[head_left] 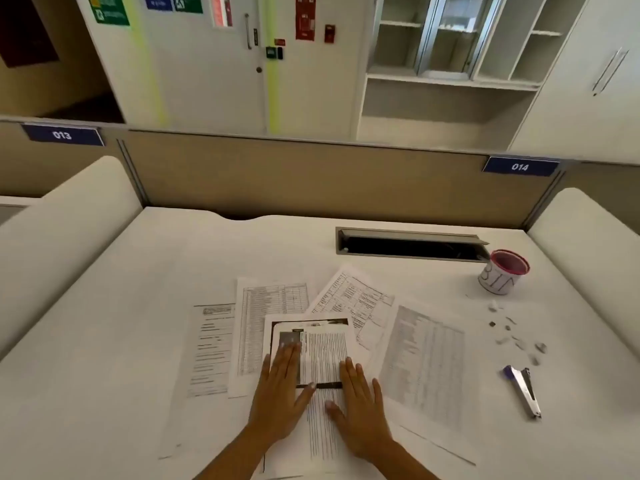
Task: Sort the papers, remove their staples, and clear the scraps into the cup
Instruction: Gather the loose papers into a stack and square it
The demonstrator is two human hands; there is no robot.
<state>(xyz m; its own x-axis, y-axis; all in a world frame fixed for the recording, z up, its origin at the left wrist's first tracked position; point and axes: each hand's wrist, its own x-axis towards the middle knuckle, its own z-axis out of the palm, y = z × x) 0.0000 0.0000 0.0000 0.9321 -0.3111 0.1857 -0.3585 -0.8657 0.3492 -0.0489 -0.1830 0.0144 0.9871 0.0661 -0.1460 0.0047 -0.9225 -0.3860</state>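
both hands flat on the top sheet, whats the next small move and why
Probably slide the top sheet aside to start a pile: the left hand and right hand both lie flat on it, and the other papers are fanned and overlapping beneath.

This is an open-plan office. A white tabletop (104,341) is boxed in by a beige cubicle partition (311,174) that carries blue number plates: the 013 plate (62,135) at far left and the 014 plate (519,167) at far right. A cable hatch (412,244) is set into the tabletop, and printed sheets (426,358) lie spread nearer. Beyond the partition stand white shelving (450,98) and a door (207,81) with safety signs (109,10).
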